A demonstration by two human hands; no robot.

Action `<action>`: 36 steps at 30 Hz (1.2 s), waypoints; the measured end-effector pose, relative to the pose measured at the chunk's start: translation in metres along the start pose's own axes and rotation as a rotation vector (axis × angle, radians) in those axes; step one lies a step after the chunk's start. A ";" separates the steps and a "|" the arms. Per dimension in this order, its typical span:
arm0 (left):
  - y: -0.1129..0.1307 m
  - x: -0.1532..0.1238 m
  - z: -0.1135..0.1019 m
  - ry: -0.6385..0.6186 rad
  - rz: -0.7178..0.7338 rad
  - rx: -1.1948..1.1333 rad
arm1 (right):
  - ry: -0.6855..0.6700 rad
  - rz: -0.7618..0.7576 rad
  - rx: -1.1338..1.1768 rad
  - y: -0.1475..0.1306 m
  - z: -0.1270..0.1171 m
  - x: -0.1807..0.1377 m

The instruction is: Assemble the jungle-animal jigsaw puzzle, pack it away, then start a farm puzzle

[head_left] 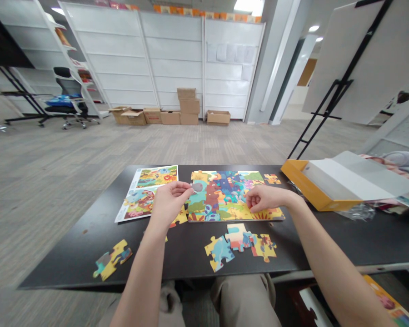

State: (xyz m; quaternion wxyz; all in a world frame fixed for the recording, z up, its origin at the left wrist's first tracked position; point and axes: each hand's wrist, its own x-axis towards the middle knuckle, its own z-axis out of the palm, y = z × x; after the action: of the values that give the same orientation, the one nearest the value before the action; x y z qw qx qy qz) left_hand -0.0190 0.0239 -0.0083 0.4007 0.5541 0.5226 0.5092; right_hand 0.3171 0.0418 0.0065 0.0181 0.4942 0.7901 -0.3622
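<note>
Sitting at the black table (68, 254), a person has knees (243, 297) tucked beneath its near edge. Closest on top, three loose jigsaw pieces (237, 237) lie picture side up, touching or nearly so, just short of the puzzle; they are probably kept there to be seen and reached easily. A smaller cluster of loose pieces (115, 259) sits off to the left.

Beyond them, the left hand (173, 195) has its thumb and forefinger drawn narrow, seemingly pinching a grey-patched piece (197, 186) at the left side of the animal jigsaw puzzle (229, 185); a fingertip hold like that would leave the picture visible for lining up. The right hand (256, 198) curls over the puzzle's right part, perhaps steadying it; whether its fingers hold anything cannot be told.

The printed picture sheet (148, 187) lies left of the puzzle, likely for comparison. One loose piece (271, 179) rests by the far right corner, and the open yellow box (305, 180) stands farther right, out of the hands' way. Across the carpeted floor (150, 147), cardboard cartons (190, 107) stand against white panels (173, 59).
</note>
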 end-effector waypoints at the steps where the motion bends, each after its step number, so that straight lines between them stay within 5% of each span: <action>1: 0.000 0.000 0.000 0.001 0.001 -0.001 | -0.003 0.003 -0.003 0.000 0.000 0.000; 12: 0.001 -0.001 0.000 0.002 -0.030 -0.042 | -0.042 0.017 -0.049 -0.004 0.003 0.002; 27: -0.008 0.001 0.030 -0.150 -0.037 0.071 | -0.042 0.020 -0.029 0.001 0.001 0.002; 36: 0.001 -0.003 0.014 -0.167 -0.079 0.067 | -0.067 0.041 0.002 -0.001 0.002 0.004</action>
State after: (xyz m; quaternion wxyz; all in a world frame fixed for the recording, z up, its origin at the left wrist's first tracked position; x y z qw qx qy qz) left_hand -0.0050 0.0222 -0.0103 0.4439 0.5869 0.5254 0.4272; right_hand 0.3138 0.0434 0.0039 0.0512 0.4979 0.7784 -0.3790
